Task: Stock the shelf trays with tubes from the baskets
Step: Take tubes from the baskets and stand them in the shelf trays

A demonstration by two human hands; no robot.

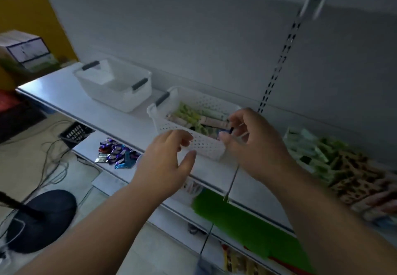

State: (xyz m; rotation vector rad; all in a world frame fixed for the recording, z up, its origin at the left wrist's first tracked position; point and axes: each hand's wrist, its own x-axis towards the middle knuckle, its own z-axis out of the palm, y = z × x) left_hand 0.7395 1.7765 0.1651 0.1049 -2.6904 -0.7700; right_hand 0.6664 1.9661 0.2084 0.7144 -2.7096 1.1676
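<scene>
A white perforated basket (199, 143) with dark handles stands on the white shelf (64, 96), holding several green, pink and white tubes (193, 117). My left hand (167, 165) hovers at the basket's near wall, fingers loosely curved and thumb apart, gripping nothing. My right hand (255, 146) is at the basket's right end, where thumb and forefinger pinch the dark handle (231, 129). To the right lies a blurred heap of more tubes (326, 158) on the same shelf; whether a tray is under them is hidden.
An empty solid white bin (113, 85) stands further left on the shelf. A lower shelf holds purple packets (117, 152) and a green sheet (240, 219). A black crate (75, 133), cables and a round black stand base (40, 219) are on the floor.
</scene>
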